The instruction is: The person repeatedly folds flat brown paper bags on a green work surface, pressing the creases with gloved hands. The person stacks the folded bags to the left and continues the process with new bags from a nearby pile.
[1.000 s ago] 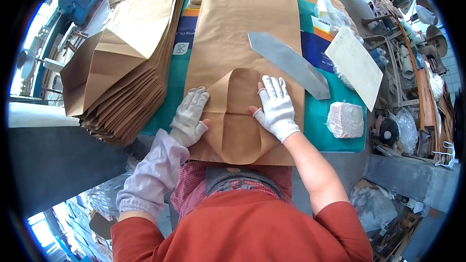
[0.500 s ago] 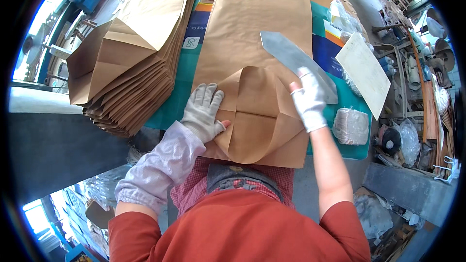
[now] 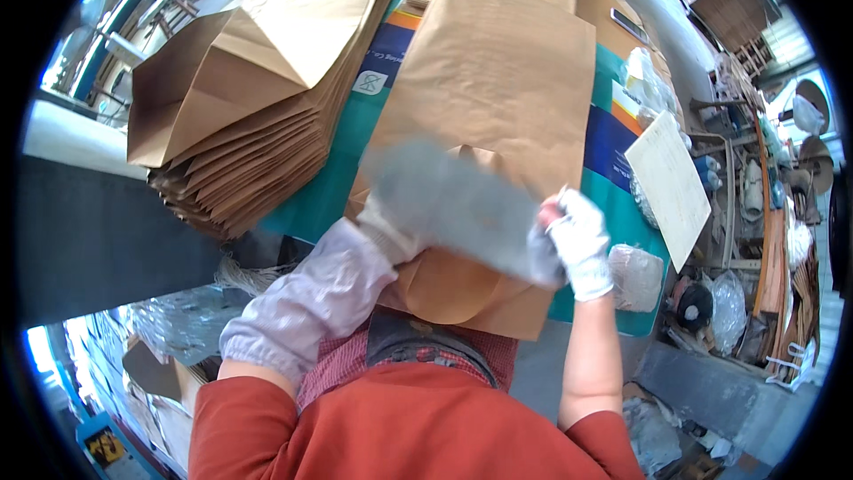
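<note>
A brown paper bag (image 3: 498, 80) lies in front of me, its near end folded into a diamond with a rounded flap (image 3: 449, 284). My right hand (image 3: 577, 236), in a white glove with bare fingertips, is closed on the right end of a flat grey metal plate (image 3: 453, 204). The plate is smeared by motion and spans the folded end of the bag. My left hand (image 3: 391, 229), gloved and with a pale sleeve cover, rests at the bag's left side. Its fingers are hidden behind the plate.
A fanned stack of folded brown paper bags (image 3: 258, 116) stands at the left. On the right of the green-covered table (image 3: 609, 71) are a white board (image 3: 671, 187), a plastic-wrapped block (image 3: 635, 277) and a phone (image 3: 629, 25). Shelving with clutter (image 3: 742, 160) stands beyond.
My right hand has picked up the metal plate from the bag and swung it left, over the folded end. My left hand is now mostly covered by it. The whole view has shifted slightly.
</note>
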### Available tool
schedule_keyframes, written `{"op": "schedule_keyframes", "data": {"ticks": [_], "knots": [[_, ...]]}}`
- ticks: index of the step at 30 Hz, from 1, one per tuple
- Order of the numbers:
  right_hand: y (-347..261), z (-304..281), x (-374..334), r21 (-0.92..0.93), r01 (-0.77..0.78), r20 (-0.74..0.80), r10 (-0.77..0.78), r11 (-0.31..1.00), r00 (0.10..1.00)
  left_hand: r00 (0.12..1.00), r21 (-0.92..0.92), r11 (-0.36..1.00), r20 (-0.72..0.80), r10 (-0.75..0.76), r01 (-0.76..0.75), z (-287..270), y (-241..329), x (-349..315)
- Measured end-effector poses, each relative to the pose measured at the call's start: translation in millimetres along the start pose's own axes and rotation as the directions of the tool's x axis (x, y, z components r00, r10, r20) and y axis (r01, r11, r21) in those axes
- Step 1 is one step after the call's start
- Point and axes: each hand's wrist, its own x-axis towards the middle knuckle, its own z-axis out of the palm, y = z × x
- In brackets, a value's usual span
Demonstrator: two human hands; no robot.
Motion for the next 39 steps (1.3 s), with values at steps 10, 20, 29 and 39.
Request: {"op": "schedule_keyframes", "data": {"ticks": [10,20,29,39], "knots": [[14,51,-10,-0.38,0.157,0.066,-0.142,0.911,0.988,0.918,0.013,0.959,-0.284,0.275,-0.283,-1,-31,-98],[14,59,-3,-0.42,0.174,0.108,-0.142,0.891,0.984,0.949,0.08,0.986,-0.268,0.165,-0.149,16,-23,-107],[6,71,-17,-0.587,0.546,0.171,-0.568,0.598,0.805,0.968,0.037,0.985,-0.182,0.174,-0.17,8,-20,-97],[-1,82,-48,-0.563,0.506,0.249,-0.45,0.653,0.858,0.991,0.232,0.964,-0.007,0.135,-0.13,4,-13,-107]]}}
